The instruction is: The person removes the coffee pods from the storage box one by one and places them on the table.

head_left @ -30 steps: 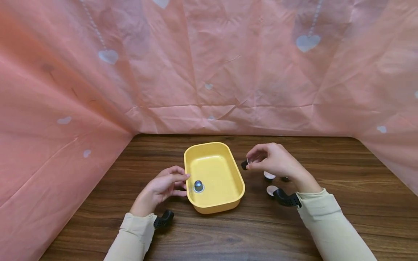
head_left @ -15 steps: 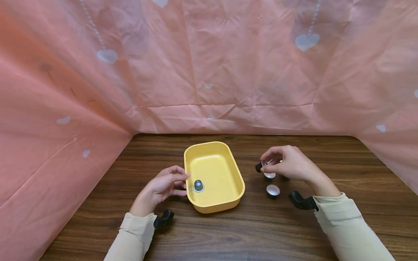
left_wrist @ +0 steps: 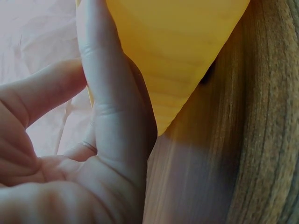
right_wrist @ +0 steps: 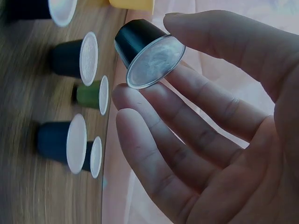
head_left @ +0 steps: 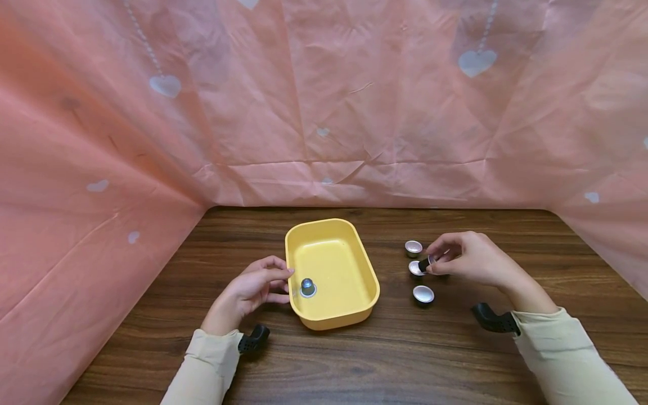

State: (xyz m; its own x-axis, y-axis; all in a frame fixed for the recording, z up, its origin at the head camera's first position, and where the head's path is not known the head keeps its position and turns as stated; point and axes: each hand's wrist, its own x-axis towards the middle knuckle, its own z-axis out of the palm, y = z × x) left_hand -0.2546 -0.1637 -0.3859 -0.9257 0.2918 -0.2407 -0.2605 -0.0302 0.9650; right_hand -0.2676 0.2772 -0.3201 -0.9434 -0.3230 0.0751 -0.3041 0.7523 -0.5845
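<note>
My left hand (head_left: 248,289) holds the left rim of a yellow tray (head_left: 334,322), with fingers against its outer wall. In the left wrist view one finger lies along that yellow wall (left_wrist: 173,51). Inside the tray, near its left side, a grey-blue coffee capsule (head_left: 307,287) stands lid down. My right hand (head_left: 473,256) pinches a black coffee capsule (right_wrist: 140,42) between thumb and fingers, its silvery lid turned toward the palm in the right wrist view. It is above the table, beside a row of capsules standing lid up.
Right of the tray stand several capsules, among them a far one (head_left: 413,248), a middle one (head_left: 417,268) and a near one (head_left: 423,294). The right wrist view also shows a green capsule (right_wrist: 88,94) and a blue one (right_wrist: 56,140). A pink curtain (head_left: 354,140) encloses the table.
My right hand has moved right, away from the tray, carrying the black capsule and uncovering the far capsule. My left hand and the tray have stayed put.
</note>
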